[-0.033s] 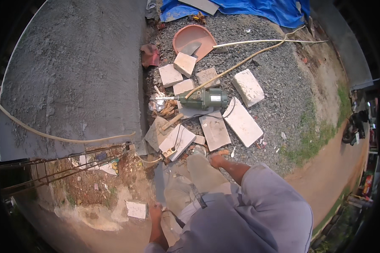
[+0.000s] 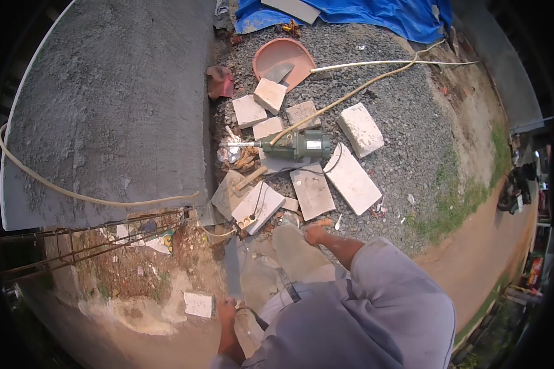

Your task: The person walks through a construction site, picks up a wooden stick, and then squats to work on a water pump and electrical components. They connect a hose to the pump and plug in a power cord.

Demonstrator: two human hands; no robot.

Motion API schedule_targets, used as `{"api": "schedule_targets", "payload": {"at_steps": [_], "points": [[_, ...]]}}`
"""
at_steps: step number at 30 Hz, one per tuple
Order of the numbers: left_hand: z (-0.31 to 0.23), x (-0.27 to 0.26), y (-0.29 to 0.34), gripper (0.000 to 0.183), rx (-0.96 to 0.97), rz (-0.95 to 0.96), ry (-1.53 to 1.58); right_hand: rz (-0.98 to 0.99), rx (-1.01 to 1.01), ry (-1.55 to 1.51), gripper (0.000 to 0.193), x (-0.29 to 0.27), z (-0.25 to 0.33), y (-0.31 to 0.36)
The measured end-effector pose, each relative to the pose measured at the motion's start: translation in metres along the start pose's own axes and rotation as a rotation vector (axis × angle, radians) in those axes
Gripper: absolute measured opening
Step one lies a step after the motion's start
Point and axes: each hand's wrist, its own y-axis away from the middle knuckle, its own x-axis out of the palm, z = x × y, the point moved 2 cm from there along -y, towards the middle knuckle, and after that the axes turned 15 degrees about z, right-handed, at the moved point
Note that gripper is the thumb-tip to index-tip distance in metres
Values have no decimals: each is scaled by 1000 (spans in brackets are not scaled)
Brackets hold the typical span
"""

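My right hand rests by my knee, its fingers curled; whatever it may hold is hidden. Lower left, my left hand hangs closed beside my other leg, and a dark strap-like strip shows near it. I cannot make out what is inside it. Ahead of my knees lies a white extension socket on a pale block. Beyond it, a green electric pump sits among the blocks, with a pale pipe at its left end and a beige hose running up from it.
Several light blocks lie on grey gravel. Behind them is an orange basin with a trowel. A rough grey wall stands left, above rusty rebar. A blue tarp covers the far end.
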Motion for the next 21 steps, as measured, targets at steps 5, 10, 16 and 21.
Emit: {"api": "schedule_targets", "payload": {"at_steps": [5, 10, 16, 21], "points": [[27, -2, 67, 22, -20, -94, 93, -53, -118, -70, 33, -59, 63, 45], [6, -19, 83, 17, 39, -143, -268, -24, -99, -239, 34, -85, 89, 49], [49, -32, 116, 16, 132, -291, 126, 28, -63, -63, 25, -85, 129, 26], [206, -34, 148, 13, 50, -353, 532, 196, -64, -18, 26, -52, 223, -13]]}}
